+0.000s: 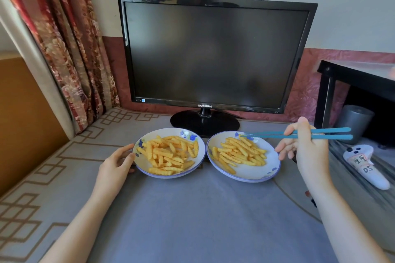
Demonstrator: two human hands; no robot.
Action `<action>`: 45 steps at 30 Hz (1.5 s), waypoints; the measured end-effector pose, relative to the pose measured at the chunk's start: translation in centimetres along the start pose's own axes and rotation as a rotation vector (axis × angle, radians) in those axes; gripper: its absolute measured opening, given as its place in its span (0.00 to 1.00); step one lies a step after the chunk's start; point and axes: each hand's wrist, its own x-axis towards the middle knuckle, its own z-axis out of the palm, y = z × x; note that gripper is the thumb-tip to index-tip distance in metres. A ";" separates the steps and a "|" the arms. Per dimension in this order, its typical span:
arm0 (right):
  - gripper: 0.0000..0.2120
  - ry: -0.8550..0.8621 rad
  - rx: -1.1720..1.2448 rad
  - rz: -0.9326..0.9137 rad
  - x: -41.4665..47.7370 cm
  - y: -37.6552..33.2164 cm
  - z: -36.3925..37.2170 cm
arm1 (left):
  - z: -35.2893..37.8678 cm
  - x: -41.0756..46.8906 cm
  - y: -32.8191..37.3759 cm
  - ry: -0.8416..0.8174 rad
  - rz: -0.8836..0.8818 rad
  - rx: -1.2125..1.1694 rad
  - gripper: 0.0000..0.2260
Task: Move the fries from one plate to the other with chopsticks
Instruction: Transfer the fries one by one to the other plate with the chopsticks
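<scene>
- The right hand (307, 149) is closed around the blue chopsticks (299, 134); their tips hover at the far rim of the right plate (271, 174), holding no fry as far as I can see.
- The left hand (116, 161) is half open, fingers resting on the rim of the left plate (140, 166) — it steadies it, I think.
- Fries (240, 152) lie on both plates, so I cannot tell which plate gives.
- To do it well: lower the tips, pinch one fry at its middle, lift it level.
- The plates almost touch, so the path is short. The monitor (213, 53) stands just behind; the desk (203, 209) in front is open.
</scene>
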 end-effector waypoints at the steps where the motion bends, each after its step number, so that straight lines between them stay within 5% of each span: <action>1: 0.20 -0.005 0.012 -0.008 -0.1 -0.3 0.3 | 0.0 0.0 0.1 0.001 0.000 -0.002 0.12; 14: 0.20 -0.305 0.004 0.076 -3.4 -1.8 7.3 | 0.0 -0.2 0.3 -0.003 0.017 -0.020 0.12; 25: 0.20 -0.367 -0.047 0.080 -4.7 -1.1 9.5 | 0.0 -0.4 0.5 0.001 0.013 -0.004 0.12; 45: 0.21 0.034 -0.006 -0.009 -1.0 -1.2 1.1 | 0.0 -0.1 0.2 -0.006 0.010 -0.010 0.12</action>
